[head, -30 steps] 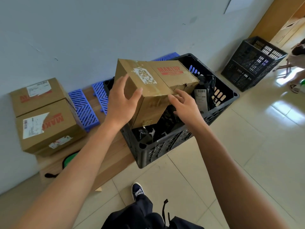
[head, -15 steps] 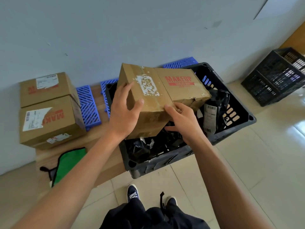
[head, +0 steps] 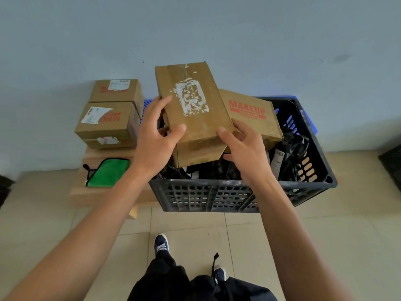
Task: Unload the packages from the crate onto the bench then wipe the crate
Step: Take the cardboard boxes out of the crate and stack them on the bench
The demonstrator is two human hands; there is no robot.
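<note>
Far left, on the low pale wooden bench: two brown cardboard boxes with torn white labels, the rear box against the grey wall and the front box just before it. Nearer the bench's front edge, a flat green cloth with black trim. Behind the boxes, a sliver of blue slatted plastic panel. Next, the left hand, fingers and thumb curled around the left edge of a tilted brown cardboard box with a scraped white label and red MAKEUP print, held above the crate's left half, clear of the bench. On the box's lower right corner, the right hand, thumb on top and fingers curled beneath, gripping too. Below and rightward, the black slotted plastic crate on the tiled floor, touching the bench's right end, with crumpled black plastic mailer bags inside. Bottom centre, dark blue sneakers and black trousers.
</note>
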